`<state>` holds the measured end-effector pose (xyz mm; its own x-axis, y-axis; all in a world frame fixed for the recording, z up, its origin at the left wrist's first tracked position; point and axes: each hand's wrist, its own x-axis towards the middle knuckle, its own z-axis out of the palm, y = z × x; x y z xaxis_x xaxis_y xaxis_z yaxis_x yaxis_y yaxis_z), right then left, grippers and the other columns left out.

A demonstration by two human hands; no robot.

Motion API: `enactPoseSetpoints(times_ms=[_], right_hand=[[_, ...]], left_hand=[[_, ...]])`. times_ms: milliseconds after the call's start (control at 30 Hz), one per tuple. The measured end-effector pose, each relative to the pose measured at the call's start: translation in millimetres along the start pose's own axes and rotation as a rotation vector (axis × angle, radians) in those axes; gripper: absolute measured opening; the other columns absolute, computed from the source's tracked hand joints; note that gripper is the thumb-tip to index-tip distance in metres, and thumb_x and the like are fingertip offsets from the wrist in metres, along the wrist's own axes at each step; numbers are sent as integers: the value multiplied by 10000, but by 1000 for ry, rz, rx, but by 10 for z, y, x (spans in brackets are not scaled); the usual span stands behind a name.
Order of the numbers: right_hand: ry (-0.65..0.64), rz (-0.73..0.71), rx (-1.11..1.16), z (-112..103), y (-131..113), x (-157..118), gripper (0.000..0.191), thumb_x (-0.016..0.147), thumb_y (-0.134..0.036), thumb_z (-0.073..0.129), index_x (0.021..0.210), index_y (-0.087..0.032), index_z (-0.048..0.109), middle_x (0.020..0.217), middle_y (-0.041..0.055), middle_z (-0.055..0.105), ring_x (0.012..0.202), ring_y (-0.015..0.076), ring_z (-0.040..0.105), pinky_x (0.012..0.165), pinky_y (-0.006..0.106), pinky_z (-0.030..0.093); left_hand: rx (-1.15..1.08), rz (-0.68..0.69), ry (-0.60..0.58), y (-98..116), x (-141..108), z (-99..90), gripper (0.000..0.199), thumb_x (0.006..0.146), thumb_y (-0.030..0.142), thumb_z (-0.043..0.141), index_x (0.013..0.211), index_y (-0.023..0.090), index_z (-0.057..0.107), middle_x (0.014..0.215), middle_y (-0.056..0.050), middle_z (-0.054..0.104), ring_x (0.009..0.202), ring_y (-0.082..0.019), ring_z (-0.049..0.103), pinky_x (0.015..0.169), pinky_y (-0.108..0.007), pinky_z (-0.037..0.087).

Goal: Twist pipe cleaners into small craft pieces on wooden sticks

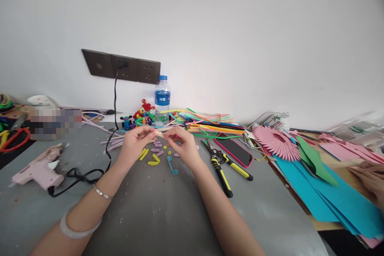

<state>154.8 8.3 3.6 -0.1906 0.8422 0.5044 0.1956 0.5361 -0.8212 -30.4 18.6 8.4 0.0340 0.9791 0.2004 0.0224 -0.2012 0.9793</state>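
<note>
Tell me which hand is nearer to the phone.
Right. The right hand is left of the phone, with the pliers partly between them; the left hand is farther left, on the far side of the right hand.

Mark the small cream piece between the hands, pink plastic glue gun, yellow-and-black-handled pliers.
Small cream piece (pixel 159 133): head view, exposed middle.
Pink plastic glue gun (pixel 39 170): head view, body.
Yellow-and-black-handled pliers (pixel 221 176): head view, nearer handle.

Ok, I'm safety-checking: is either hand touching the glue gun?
No, the left hand and right hand pinch a pale piece, away from the glue gun.
</note>
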Motion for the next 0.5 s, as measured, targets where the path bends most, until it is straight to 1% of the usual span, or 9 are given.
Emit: enactPoseSetpoints(times_ms=[167,500], right_hand=[[-13,-15,-1,8,1,-11,103,884,-267,643,944,-216,708,886,51,694,789,165,652,716,276,587],[-10,-96,-73,-13,-25,-11,116,917,-277,609,921,-218,709,874,63,697,802,179,653,682,285,557]], left_hand=[[-12,-11,26,29,-6,13,365,666,507,799,775,165,728,750,-52,732,715,-197,701,709,-308,618],[-53,-37,21,-20,-5,9,379,653,515,814,786,168,735,766,-61,748,739,-215,717,737,-337,625]])
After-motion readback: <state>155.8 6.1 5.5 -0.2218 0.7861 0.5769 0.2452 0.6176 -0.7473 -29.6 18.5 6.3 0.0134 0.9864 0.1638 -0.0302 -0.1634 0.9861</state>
